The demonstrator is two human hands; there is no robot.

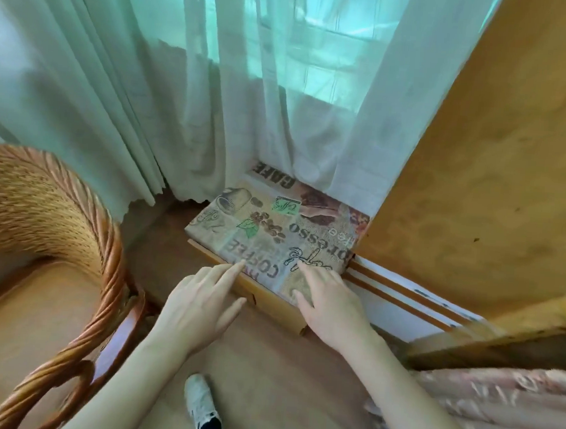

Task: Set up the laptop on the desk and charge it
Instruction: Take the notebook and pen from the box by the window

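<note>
A low wooden desk [270,296] stands by the window, covered by a cloth [274,227] printed with coffee pictures and the words CAFE, COFFEE and espresso. My left hand [203,302] reaches over the desk's near edge, forefinger stretched out and touching the cloth near the word COFFEE. My right hand [329,303] lies with spread fingers on the cloth's near right corner. Neither hand holds anything. No laptop or charger is in view.
A wicker chair [51,250] stands at the left. Sheer curtains [216,94] hang behind the desk. A yellow wooden panel [493,161] rises at the right, white boards [412,298] lean at its foot, and patterned fabric [495,409] lies lower right. My shoe [203,408] is on the floor.
</note>
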